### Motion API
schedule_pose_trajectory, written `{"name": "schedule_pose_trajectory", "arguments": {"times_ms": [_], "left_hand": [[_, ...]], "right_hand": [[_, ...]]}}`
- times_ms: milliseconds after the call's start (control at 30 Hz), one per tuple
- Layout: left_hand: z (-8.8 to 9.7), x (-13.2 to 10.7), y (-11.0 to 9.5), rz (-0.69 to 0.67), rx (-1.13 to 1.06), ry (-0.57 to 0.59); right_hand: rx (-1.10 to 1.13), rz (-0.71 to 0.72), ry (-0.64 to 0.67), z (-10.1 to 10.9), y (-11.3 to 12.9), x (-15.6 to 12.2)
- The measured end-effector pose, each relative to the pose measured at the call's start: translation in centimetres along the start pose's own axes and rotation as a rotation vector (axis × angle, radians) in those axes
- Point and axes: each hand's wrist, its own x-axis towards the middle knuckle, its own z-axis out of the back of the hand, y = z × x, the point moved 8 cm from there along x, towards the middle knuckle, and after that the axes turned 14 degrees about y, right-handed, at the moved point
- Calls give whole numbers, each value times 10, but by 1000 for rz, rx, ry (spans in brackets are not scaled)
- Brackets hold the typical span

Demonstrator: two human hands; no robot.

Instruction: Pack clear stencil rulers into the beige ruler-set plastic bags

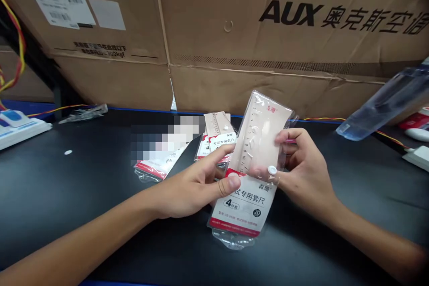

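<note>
A clear plastic pouch with a ruler set [246, 205] is held up over the black table, tilted to the right at its top. Its white card has red bands and black lettering, and a pale ruler with printed numbers shows above the card. My left hand [201, 183] grips the pouch's left edge, thumb on the card. On the right side, my right hand [303, 170] pinches the pouch near a round white snap button [272, 170]. Behind them lie more ruler set pouches [219, 132], and another pouch [157, 165] lies to the left, partly blurred out.
A large cardboard box [217, 22] stands along the back. At the left are a white power strip [23, 132], a crumpled clear wrapper [83, 113] and a small white disc [68, 152]. A bluish clear plastic container [382, 103] leans at the right, near a white plug [417, 157].
</note>
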Motion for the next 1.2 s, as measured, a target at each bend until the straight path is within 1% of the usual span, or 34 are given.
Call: {"name": "schedule_pose_trajectory", "arguments": {"times_ms": [133, 267, 333, 433, 533, 633, 700, 767, 867, 933, 967, 1067, 1133, 1200], "left_hand": [[-11, 0, -1, -6, 19, 50], [-13, 0, -1, -23, 91, 19], [-14, 0, 0, -31, 128, 9], [-14, 1, -2, -64, 149, 17], [-6, 1, -9, -126, 113, -20], [8, -2, -16, -193, 55, -104], [14, -3, -18, -212, 25, -146], [17, -5, -19, -214, 8, -163], [17, -5, -18, -169, 21, -173], [18, -6, -16, -130, 72, -202], [19, -6, -17, -124, 104, -221], [21, -7, -19, -131, 171, -255], [22, -8, -20, -126, 192, -257], [21, -8, -19, -117, 212, -249]], "right_hand": [[-43, -7, -49, 2, 5, -2], [-48, -13, -58, 1, 5, -3], [-57, 13, -54, 1, 6, -3], [-93, 104, -65, 3, 11, -2], [-128, 181, -99, 7, 18, -2], [-154, 236, -210, 18, 28, -3], [-152, 241, -263, 24, 31, -2], [-117, 205, -232, 25, 28, 2], [-76, 117, -86, 17, 17, 9], [-42, 78, -13, 13, 11, 12], [-16, 74, -2, 12, 9, 12], [63, 98, -34, 15, 8, 10], [80, 101, -47, 15, 9, 9], [105, 92, -28, 13, 9, 9]]}}
